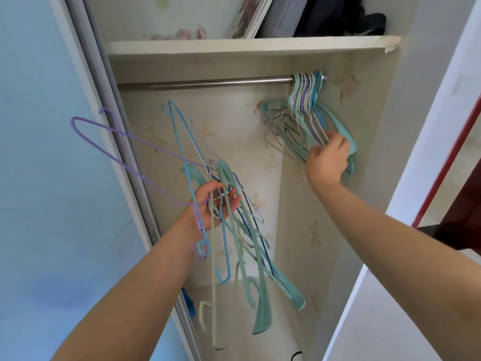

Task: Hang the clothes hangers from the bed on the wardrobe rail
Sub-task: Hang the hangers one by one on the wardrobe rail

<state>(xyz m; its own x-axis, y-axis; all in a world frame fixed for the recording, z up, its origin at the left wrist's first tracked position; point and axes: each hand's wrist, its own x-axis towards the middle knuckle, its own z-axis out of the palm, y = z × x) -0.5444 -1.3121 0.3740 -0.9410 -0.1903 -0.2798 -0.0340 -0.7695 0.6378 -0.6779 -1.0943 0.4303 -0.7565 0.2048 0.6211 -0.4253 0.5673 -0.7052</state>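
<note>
**Two hands at the wardrobe rail**

The left hand point(217, 204) is raised in front of the open wardrobe, palm turned up and toward the person, fingers curled loosely around a bundle point(242, 246) of hangers. These hangers are teal, blue, cream and white, and most of them hang down below the hand, with their ends reaching toward the wardrobe floor. One purple hanger point(125, 149) sticks out to the left of the bundle, over the sliding door frame point(104, 105).

The right hand point(328, 158) reaches up and to the right, with the arm stretched across the lower right part of the view. Its fingers grip the lower parts of the hung hangers point(299, 121), which are packed together at the right end of the rail point(208, 83), close to the side wall point(374, 152) of the wardrobe.

The rail is bare from the left end up to this group, so there is much open room on it. A shelf point(234, 45) runs just above the rail and carries folded dark clothes point(338, 19) and a book point(252, 16).
</note>
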